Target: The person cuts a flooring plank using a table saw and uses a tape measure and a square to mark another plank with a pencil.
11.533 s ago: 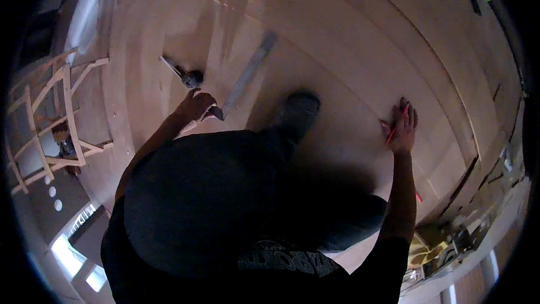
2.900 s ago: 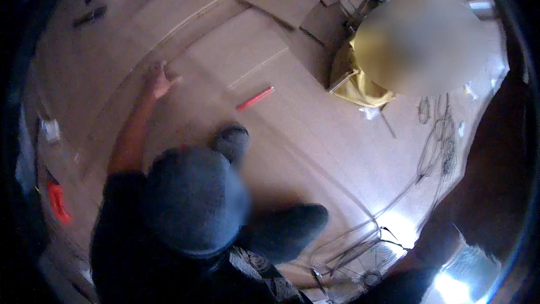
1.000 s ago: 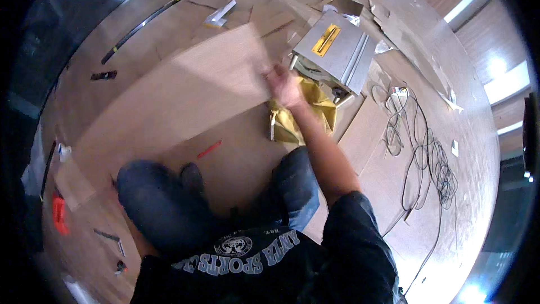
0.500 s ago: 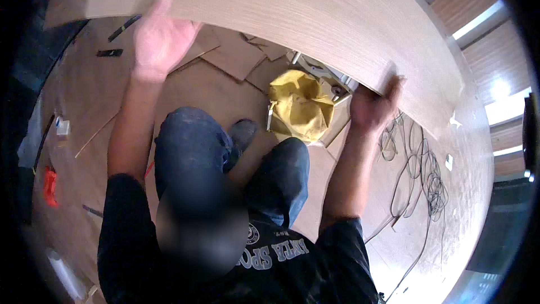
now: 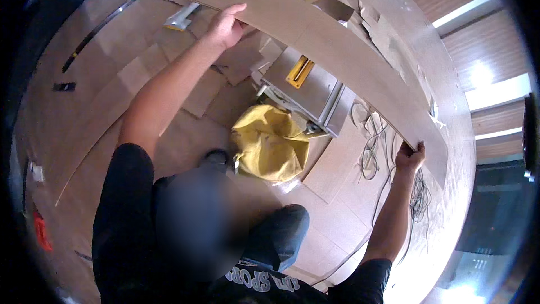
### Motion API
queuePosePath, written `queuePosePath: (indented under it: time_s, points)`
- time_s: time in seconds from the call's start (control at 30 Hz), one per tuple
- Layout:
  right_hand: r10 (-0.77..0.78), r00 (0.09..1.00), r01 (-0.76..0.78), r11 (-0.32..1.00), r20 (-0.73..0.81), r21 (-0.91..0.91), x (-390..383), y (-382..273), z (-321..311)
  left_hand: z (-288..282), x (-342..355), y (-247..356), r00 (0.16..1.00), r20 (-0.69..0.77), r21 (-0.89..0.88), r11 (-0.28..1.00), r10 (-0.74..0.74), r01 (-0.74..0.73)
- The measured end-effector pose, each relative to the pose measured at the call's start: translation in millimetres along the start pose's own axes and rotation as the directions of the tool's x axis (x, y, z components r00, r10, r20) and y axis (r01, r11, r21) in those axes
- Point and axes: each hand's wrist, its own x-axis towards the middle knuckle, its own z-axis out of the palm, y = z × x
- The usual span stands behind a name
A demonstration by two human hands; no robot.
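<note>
A long, pale wood-look panel (image 5: 337,59) stretches across the far side, slanting down from upper left to lower right. My left hand (image 5: 228,27) is closed on its near edge, thumb on top, toward the left part. Near the other end, my right hand (image 5: 410,156) grips the same edge, its fingers partly hidden. Below the panel stands a table saw with a grey metal top (image 5: 323,87) and a yellow slotted insert (image 5: 300,71); the panel covers its far side. A yellow cloth bag (image 5: 270,143) bulges from the saw's near side.
Flat brown boards (image 5: 337,163) lie on the floor around the saw. Tangled dark cable (image 5: 421,194) spreads beneath my right arm. At left are a long black strip (image 5: 107,22) and an orange object (image 5: 41,231). Torn sheet material (image 5: 377,28) lies beyond the panel.
The panel has moved away and tilted down at its right end, uncovering the saw's top. My left hand has gone right; my right hand has gone right and lower in view.
</note>
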Motion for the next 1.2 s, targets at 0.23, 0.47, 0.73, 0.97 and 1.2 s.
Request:
queuePosePath:
  time_s: [0.23,0.47,0.73,0.97,1.2]
  points:
    - [-0.079,0.992,0.075,0.996,-0.102,-0.044,151,43,-20,-9,131,-105,0.997,-0.04,0.004,0.998,-0.065,0.066]
    - [-0.034,0.991,0.039,0.999,-0.127,0.036,218,117,-69,-20,164,-174,0.989,-0.054,0.079,0.987,-0.136,0.14]
    - [-0.032,0.999,0.032,0.998,-0.005,0.054,155,248,-65,-28,155,-176,0.97,-0.029,0.187,0.952,-0.242,0.243]
    - [0.263,0.956,-0.293,0.885,-0.131,-0.362,232,325,17,-22,153,-177,0.977,-0.008,0.312,0.928,-0.212,0.204]
    - [0.254,0.956,-0.292,0.865,-0.146,-0.407,242,339,29,-16,152,-180,0.983,0.0,0.284,0.943,-0.183,0.175]
